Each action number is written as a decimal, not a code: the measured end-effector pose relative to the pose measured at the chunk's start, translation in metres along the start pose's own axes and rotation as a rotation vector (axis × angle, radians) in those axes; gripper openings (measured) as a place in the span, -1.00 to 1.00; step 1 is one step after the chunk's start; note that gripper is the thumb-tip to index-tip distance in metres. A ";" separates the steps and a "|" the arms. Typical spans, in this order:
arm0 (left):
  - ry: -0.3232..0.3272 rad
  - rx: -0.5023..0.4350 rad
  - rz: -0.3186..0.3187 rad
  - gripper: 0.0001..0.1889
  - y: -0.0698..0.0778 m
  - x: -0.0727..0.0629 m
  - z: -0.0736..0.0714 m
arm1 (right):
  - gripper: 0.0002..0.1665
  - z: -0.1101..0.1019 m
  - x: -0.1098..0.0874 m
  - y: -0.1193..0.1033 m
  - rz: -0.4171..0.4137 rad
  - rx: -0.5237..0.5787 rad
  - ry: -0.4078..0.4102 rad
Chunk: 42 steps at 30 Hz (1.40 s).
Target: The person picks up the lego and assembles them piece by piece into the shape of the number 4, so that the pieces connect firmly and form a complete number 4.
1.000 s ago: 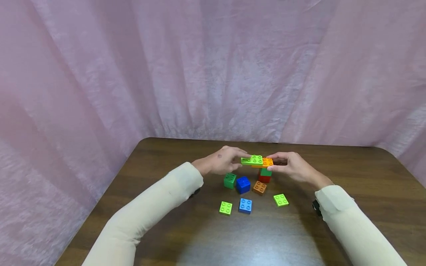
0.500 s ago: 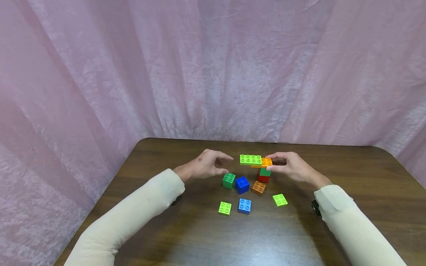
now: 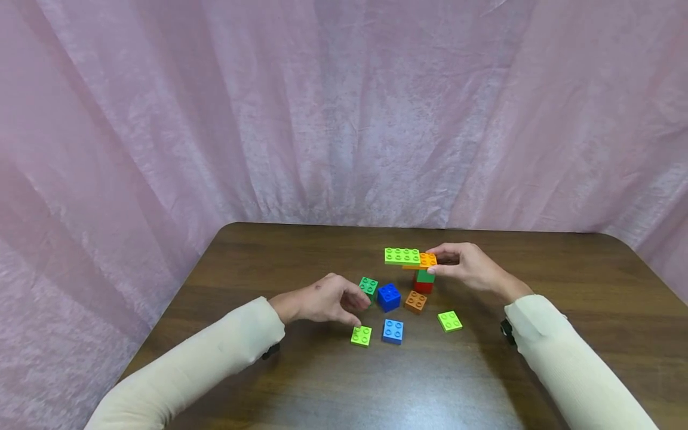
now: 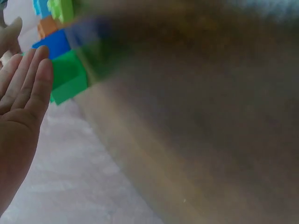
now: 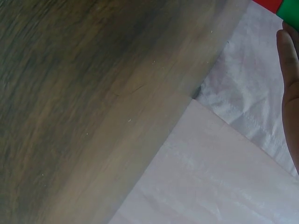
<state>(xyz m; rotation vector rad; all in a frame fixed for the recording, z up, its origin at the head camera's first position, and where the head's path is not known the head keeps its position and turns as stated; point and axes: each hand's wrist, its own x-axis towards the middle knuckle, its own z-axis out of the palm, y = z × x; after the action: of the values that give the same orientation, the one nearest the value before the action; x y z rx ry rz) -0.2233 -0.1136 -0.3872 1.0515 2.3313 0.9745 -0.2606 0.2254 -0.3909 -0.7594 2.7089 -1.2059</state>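
In the head view, a tower of toy building bricks stands at the back: a red brick (image 3: pixel 423 288) at the bottom, a green one (image 3: pixel 426 276) on it, then an orange brick (image 3: pixel 429 260) with a long lime brick (image 3: pixel 402 256) jutting left. My right hand (image 3: pixel 473 267) pinches the orange brick at its right end. My left hand (image 3: pixel 325 298) reaches over a small lime brick (image 3: pixel 361 337), thumb tip at its far edge; I cannot tell whether they touch. Its fingers are near a loose green brick (image 3: pixel 368 286), also seen in the left wrist view (image 4: pixel 69 77).
Loose on the brown table (image 3: pixel 500 370) lie a dark blue brick (image 3: pixel 389 297), a brown brick (image 3: pixel 415 302), a light blue brick (image 3: pixel 393 331) and a second small lime brick (image 3: pixel 450 321). A pink curtain (image 3: pixel 344 119) hangs behind the table.
My left hand has left the long lime brick, moving left and then down toward the near small lime brick. The right hand stays at the orange brick.
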 end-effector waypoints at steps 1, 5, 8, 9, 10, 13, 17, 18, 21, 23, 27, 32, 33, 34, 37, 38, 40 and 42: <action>-0.015 0.006 0.002 -0.63 0.000 -0.001 0.002 | -0.49 0.000 0.000 0.000 -0.004 -0.002 0.002; -0.057 0.029 -0.010 -0.63 0.000 -0.003 0.011 | -0.50 0.001 0.000 0.000 0.003 -0.004 0.007; -0.089 0.053 -0.022 -0.62 -0.001 -0.003 0.016 | -0.51 0.001 -0.001 -0.001 0.001 0.002 0.010; -0.099 0.063 -0.025 -0.62 -0.002 -0.003 0.017 | -0.51 0.001 -0.001 -0.002 -0.003 0.005 0.009; -0.107 0.074 -0.028 -0.61 -0.002 -0.003 0.017 | -0.51 0.001 -0.002 -0.002 -0.006 0.006 0.010; -0.123 0.105 -0.029 -0.60 -0.003 -0.002 0.019 | -0.50 0.002 -0.001 -0.002 0.001 0.009 0.014; -0.137 0.141 -0.024 -0.59 -0.002 -0.002 0.021 | -0.50 0.002 -0.001 -0.001 0.005 0.013 0.016; -0.140 0.149 -0.022 -0.59 -0.001 -0.002 0.021 | -0.50 0.002 -0.001 -0.001 0.005 0.016 0.016; -0.141 0.179 -0.013 -0.60 -0.001 -0.002 0.023 | -0.50 0.002 -0.001 -0.001 0.000 0.020 0.016; -0.130 0.194 0.001 -0.61 0.000 -0.002 0.022 | -0.50 0.002 -0.001 -0.001 -0.001 0.019 0.017; -0.085 0.207 0.037 -0.64 0.002 -0.002 0.018 | -0.50 0.001 -0.001 -0.001 0.000 0.013 0.019; 0.003 0.174 0.073 -0.68 0.007 0.000 0.008 | -0.50 0.002 -0.001 0.000 0.001 0.019 0.017; 0.023 0.162 0.083 -0.69 0.009 0.000 0.006 | -0.51 0.002 -0.001 -0.001 0.005 0.022 0.019; 0.043 0.146 0.087 -0.69 0.010 0.000 0.003 | -0.51 0.001 -0.001 -0.001 0.005 0.025 0.018; 0.105 0.105 0.100 -0.69 0.012 0.002 -0.003 | -0.50 0.001 0.000 -0.001 0.014 0.031 0.018; 0.127 0.102 0.105 -0.69 0.013 0.003 -0.005 | -0.50 0.001 0.000 -0.001 0.015 0.032 0.016; 0.170 0.107 0.107 -0.69 0.013 0.006 -0.009 | -0.50 0.001 0.000 0.000 0.013 0.033 0.013; 0.211 0.119 0.115 -0.69 0.012 0.008 -0.012 | -0.50 0.001 -0.001 0.000 0.008 0.030 0.011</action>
<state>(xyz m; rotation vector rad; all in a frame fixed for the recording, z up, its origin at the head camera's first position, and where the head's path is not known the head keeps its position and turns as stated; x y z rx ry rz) -0.2299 -0.1065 -0.3708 1.1928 2.5504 1.0458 -0.2595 0.2248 -0.3917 -0.7393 2.6935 -1.2491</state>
